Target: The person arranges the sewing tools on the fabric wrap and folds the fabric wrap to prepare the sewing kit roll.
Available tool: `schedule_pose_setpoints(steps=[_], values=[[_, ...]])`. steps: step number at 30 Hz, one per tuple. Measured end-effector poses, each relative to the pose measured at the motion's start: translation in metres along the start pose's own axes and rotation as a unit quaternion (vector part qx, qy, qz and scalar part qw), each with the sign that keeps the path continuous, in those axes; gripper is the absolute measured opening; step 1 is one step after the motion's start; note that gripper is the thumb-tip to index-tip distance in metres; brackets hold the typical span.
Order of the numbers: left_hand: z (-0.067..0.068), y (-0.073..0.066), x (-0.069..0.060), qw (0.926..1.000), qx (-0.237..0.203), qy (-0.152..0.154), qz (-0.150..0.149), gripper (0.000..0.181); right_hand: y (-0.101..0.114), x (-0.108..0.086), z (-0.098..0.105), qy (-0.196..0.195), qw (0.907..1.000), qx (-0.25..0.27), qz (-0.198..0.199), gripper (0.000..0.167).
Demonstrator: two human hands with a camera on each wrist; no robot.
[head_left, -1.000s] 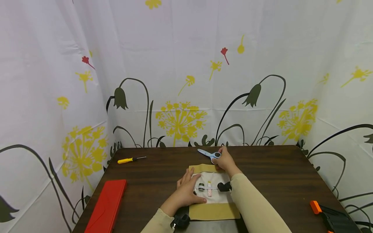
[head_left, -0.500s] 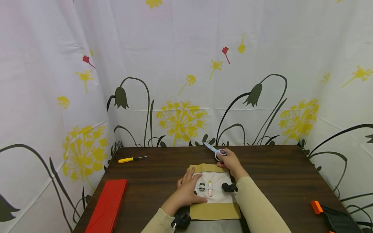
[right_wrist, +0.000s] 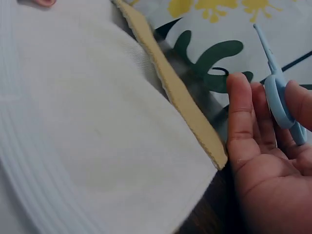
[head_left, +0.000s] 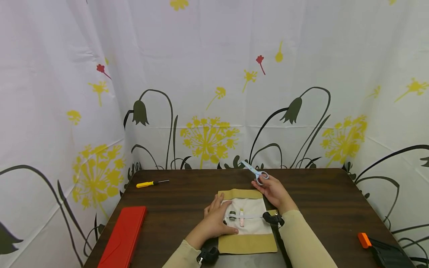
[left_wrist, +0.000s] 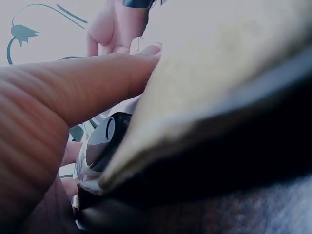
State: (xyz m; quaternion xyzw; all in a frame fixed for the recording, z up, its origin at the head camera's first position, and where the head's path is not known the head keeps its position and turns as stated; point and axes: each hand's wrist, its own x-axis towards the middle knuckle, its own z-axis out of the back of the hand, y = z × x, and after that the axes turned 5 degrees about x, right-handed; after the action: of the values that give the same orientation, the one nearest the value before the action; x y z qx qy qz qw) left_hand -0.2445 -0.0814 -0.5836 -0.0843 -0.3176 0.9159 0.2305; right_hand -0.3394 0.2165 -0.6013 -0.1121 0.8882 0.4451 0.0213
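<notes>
Right hand (head_left: 275, 191): thumb and fingers pinching the handles of one pair of light-blue scissors (head_left: 256, 172), beyond the far right corner of the fabric case (head_left: 248, 243), blades pointing away. Left hand (head_left: 212, 219): fingers and thumb spread, resting on the case's left side. Case: white interior, mustard borders; small dark cylinder (head_left: 232, 215) within. Red box (head_left: 122, 236): left of case. Yellow-handled screwdriver (head_left: 145, 184): left of case, farther back.
</notes>
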Motion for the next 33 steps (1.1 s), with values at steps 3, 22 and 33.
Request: schedule_pose_setpoints(steps=[3,22,33], values=[[0.001,-0.001,0.000,1.0000,-0.002,0.003,0.005,0.106,0.000,-0.005,0.007,0.026,0.9990,0.035,0.002,0.014],[0.001,-0.005,0.000,0.9991,0.010,0.030,0.027,0.107,0.016,-0.051,0.032,0.119,0.9764,0.170,0.058,0.039],[0.004,-0.004,0.000,0.9993,0.007,0.025,0.029,0.107,0.016,-0.049,0.014,0.184,0.9549,0.209,0.102,0.045]])
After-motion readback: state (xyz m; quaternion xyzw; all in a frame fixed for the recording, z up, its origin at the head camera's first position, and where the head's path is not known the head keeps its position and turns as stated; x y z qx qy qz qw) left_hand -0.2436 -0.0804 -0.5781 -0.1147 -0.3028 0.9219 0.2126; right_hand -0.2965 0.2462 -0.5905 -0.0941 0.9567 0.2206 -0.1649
